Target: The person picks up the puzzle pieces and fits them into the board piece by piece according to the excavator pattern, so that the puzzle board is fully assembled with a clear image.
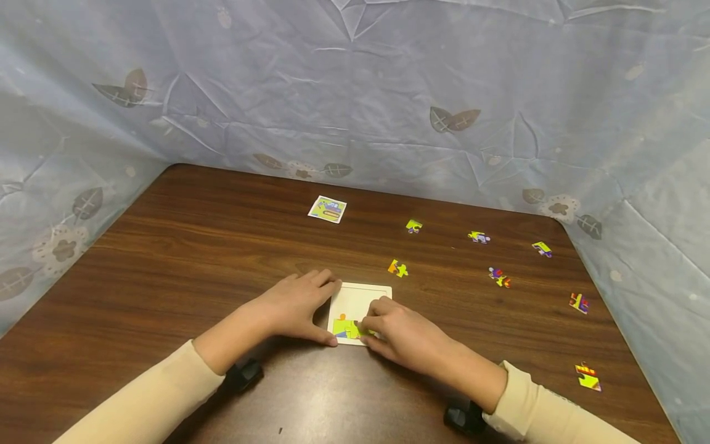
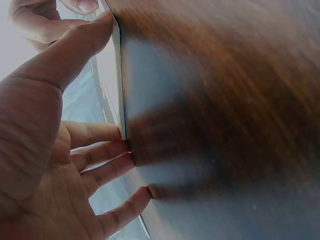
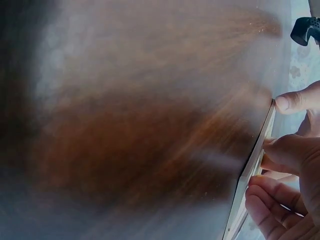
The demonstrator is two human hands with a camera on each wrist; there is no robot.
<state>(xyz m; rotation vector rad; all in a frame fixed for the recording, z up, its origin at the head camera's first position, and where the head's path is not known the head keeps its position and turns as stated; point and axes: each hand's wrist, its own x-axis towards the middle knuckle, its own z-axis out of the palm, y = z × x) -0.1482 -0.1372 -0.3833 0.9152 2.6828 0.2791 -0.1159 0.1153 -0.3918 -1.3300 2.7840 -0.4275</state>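
Observation:
A square white puzzle tray (image 1: 363, 288) lies on the table with joined yellow-green pieces (image 1: 348, 328) along its near side. My left hand (image 1: 294, 306) spans its left side: the thumb touches the near corner and the index fingertip the far corner, with fairly straight fingers (image 2: 107, 155) in the left wrist view. My right hand (image 1: 405, 333) is over the near right part of the tray, its curled fingers and thumb (image 3: 285, 150) pinching a yellow-green jigsaw piece, mostly hidden beneath them.
Beyond the tray lies a picture card (image 1: 328, 209). Loose jigsaw pieces are scattered to the right, among them an orange-and-green one (image 1: 398, 268) near the tray and a yellow one (image 1: 588, 377) near the right edge. A patterned curtain (image 1: 355, 92) hangs behind the wooden table (image 1: 222, 234).

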